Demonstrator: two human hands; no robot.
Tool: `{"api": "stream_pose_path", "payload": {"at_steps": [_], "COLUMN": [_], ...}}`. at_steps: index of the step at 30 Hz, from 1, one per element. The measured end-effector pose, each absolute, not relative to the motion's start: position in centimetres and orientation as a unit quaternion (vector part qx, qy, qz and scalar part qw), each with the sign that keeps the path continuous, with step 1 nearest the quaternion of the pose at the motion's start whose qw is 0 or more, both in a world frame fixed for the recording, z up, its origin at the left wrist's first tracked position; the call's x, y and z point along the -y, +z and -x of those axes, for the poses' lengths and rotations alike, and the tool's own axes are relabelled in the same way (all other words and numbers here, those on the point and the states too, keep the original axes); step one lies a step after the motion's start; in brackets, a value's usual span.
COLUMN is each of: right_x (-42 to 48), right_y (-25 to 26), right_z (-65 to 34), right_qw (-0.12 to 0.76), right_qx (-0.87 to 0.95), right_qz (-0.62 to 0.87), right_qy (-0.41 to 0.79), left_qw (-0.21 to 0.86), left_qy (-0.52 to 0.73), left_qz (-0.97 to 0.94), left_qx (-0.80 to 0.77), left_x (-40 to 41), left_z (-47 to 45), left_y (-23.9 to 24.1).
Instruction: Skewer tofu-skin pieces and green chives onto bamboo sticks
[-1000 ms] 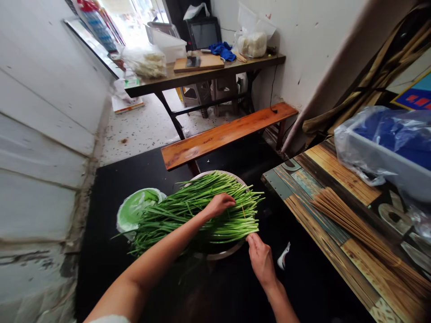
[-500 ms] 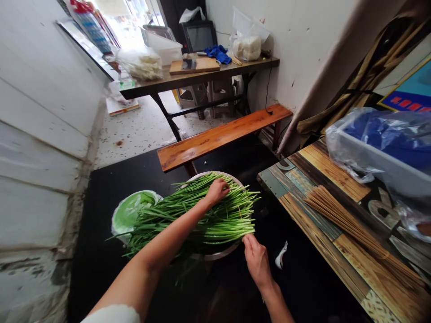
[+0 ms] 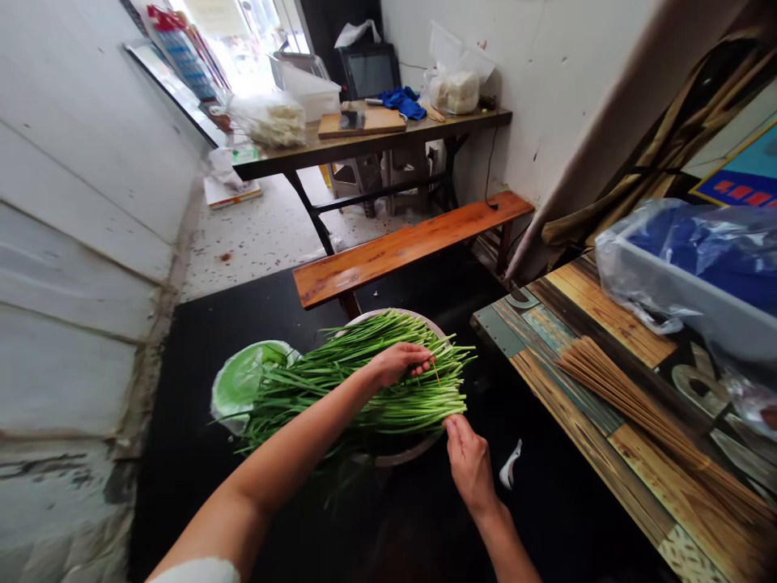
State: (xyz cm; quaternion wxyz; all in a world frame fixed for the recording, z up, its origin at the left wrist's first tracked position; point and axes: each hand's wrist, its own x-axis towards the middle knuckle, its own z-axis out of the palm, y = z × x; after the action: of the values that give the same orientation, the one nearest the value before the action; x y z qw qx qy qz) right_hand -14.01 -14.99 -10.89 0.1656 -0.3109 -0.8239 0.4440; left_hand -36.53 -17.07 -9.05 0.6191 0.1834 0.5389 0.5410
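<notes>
A thick layer of green chives (image 3: 340, 380) lies across a round basin (image 3: 404, 457), leaves to the left and pale stem ends to the right. My left hand (image 3: 404, 363) is above the stems, its fingers pinched together on what appears to be a chive, at the tip of a thin bamboo skewer (image 3: 437, 374). Below the stem ends, my right hand (image 3: 469, 461) is closed in a pinch in line with the skewer, gripping its lower part. The skewer's middle is partly hidden by stems, its butt by my right hand.
A green-lidded tub in plastic (image 3: 243, 380) sits left of the basin. Right of my hand lies a small white object (image 3: 511, 465). More skewers (image 3: 637, 413) and a plastic-wrapped bin (image 3: 685, 267) rest on the wooden table. An orange bench (image 3: 413, 247) stands ahead.
My left hand has moved right and a little toward me, from the upper stems to the skewer tip. My right hand keeps its pinch. The view has shifted slightly.
</notes>
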Motion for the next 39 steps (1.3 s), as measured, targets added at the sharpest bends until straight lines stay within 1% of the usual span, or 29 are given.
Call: {"api": "stream_pose_path", "payload": {"at_steps": [8,11,13,14,16,20,22,25,27,28,31,32,35,39], "right_x": [15.2,15.0,15.0,15.0,15.1,15.6,15.8,15.9,15.9,15.8,15.6,15.5,15.5,15.5], "right_y": [-11.1,-11.4,-11.8,-12.0,-12.5,-13.5,-13.7,-13.6,-13.2,-13.0,-12.6,-12.5,-12.4,-12.1], "right_z": [13.8,13.9,14.0,14.0,14.0,13.6,13.4,13.1,12.9,12.8,12.7,12.8,12.9,13.1], "right_qw": [0.164,0.169,0.172,0.169,0.156,0.132,0.131,0.135,0.138,0.140,0.153,0.160,0.178,0.175], "right_qx": [0.828,0.830,0.831,0.831,0.828,0.816,0.812,0.813,0.815,0.816,0.818,0.817,0.816,0.814], "right_qz": [0.317,0.312,0.311,0.314,0.324,0.349,0.355,0.349,0.343,0.342,0.343,0.343,0.338,0.336], "right_qy": [0.433,0.431,0.428,0.428,0.430,0.441,0.444,0.446,0.446,0.444,0.437,0.434,0.433,0.440], "left_qw": [0.617,0.613,0.604,0.588,0.523,0.343,0.301,0.287,0.305,0.343,0.510,0.550,0.594,0.602], "left_qy": [0.522,0.475,0.426,0.404,0.375,0.332,0.328,0.343,0.366,0.390,0.470,0.487,0.508,0.534], "left_qz": [-0.218,-0.273,-0.346,-0.389,-0.453,-0.442,-0.426,-0.420,-0.409,-0.392,-0.302,-0.273,-0.226,-0.189], "left_qx": [-0.548,-0.569,-0.578,-0.583,-0.617,-0.760,-0.788,-0.789,-0.778,-0.759,-0.654,-0.621,-0.582,-0.563], "left_x": [17.9,18.2,18.4,18.3,18.0,16.1,14.8,13.3,13.1,13.3,14.6,15.2,16.3,16.7], "left_z": [36.5,36.1,36.0,36.1,36.3,36.8,36.7,36.3,36.1,36.0,35.6,35.5,35.3,35.1], "left_y": [-9.8,-9.7,-9.7,-9.8,-10.3,-12.2,-13.2,-13.9,-13.7,-13.4,-12.4,-12.1,-11.3,-10.7]}}
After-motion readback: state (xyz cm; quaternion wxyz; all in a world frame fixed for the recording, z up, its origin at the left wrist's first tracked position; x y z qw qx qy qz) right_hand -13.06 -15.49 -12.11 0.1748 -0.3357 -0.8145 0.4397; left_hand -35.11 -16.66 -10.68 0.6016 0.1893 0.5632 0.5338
